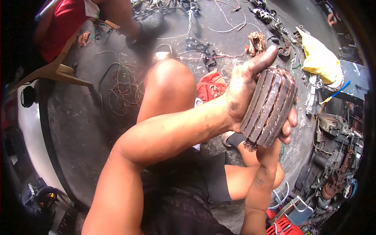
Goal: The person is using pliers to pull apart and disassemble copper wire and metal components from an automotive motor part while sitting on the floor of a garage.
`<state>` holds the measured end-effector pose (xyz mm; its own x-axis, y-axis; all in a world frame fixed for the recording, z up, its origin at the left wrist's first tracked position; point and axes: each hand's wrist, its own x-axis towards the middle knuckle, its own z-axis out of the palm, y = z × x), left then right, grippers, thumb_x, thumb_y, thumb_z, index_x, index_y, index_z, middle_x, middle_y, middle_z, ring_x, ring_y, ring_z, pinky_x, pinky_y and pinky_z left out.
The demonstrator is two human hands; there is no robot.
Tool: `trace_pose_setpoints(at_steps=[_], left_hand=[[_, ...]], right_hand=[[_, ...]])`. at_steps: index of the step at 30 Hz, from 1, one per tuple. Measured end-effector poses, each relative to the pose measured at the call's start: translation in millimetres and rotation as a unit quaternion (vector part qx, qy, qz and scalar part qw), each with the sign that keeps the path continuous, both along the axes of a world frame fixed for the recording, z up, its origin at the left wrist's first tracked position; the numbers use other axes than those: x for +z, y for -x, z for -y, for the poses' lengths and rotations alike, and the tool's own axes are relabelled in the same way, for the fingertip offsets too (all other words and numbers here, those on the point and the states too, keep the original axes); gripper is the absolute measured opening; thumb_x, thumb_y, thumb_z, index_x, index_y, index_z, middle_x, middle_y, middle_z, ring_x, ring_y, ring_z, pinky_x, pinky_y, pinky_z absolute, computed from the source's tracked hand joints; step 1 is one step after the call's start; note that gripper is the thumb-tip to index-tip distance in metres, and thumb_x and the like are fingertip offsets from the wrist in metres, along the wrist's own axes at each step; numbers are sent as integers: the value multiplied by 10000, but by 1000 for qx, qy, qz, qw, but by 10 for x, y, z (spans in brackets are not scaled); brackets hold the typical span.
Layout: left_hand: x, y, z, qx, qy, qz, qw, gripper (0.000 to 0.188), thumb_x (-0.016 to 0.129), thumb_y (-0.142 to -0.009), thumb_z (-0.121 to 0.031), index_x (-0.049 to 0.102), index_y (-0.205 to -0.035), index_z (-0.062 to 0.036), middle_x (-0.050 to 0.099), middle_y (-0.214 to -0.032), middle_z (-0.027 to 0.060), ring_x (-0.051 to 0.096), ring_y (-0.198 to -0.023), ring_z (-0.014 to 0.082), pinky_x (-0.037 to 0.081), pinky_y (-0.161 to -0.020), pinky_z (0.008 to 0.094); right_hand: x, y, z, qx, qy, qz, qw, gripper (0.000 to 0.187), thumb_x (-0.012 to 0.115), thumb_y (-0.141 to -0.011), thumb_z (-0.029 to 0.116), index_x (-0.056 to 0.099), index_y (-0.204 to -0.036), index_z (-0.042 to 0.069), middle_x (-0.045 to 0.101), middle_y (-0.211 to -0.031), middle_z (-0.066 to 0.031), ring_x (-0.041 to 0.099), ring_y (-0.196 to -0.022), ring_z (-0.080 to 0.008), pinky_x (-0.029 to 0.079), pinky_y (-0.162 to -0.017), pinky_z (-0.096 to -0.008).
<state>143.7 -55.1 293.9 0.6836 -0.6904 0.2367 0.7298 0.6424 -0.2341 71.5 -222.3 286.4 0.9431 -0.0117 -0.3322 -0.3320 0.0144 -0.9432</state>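
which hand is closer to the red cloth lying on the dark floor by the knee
Left. The left hand, gripping the round grey metal motor core, sits just right of the crumpled red cloth. The right hand cups the core's far side, farther from the cloth.

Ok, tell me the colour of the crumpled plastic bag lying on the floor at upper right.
Yellow: the crumpled plastic bag shows best in the head view.

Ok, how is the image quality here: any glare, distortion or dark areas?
Head view: strong fisheye bending, with black corners at the rim; glare on the raised knee; the hands and the ridged metal motor core they hold are sharp and evenly lit; the wire-strewn floor looks dim.
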Motion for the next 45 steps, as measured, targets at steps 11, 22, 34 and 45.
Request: trace_pose_setpoints(at_steps=[11, 22, 34, 45], left_hand=[[78, 48, -21, -5, -45, 110, 993, 820, 322, -903, -741, 651, -912, 10, 659, -763, 285, 671, -600, 368, 572, -554, 443], [230, 159, -203, 31, -122, 171, 977, 763, 287, -992, -622, 654, -890, 39, 645, -760, 86, 593, -683, 116, 485, -671, 243], [156, 67, -142, 200, -235, 320, 896, 754, 311, -990, -615, 668, -877, 40, 640, -778, 64, 577, -705, 104, 468, -678, 229], [125, 43, -167, 171, -198, 347, 901, 551, 459, -996, -469, 671, -876, 26, 659, -756, 80, 608, -731, 127, 474, -689, 261]], right_hand=[[-53, -254, 171, 78, 31, 123, 989, 330, 496, -910, 242, 540, -1023, -65, 604, -943, -184, 614, -874, -293, 501, -802, -379], [8, -158, 174, 220, 186, 217, 933, 173, 583, -832, 137, 605, -921, -10, 613, -825, -177, 599, -757, -313, 488, -728, -386], [-12, -72, 158, 212, 190, 215, 934, 92, 630, -792, 94, 630, -789, 2, 612, -770, -153, 580, -711, -326, 472, -698, -387], [141, -87, 156, 289, 201, 169, 921, 119, 607, -882, 126, 630, -861, 11, 618, -830, -167, 587, -745, -314, 477, -709, -400]])
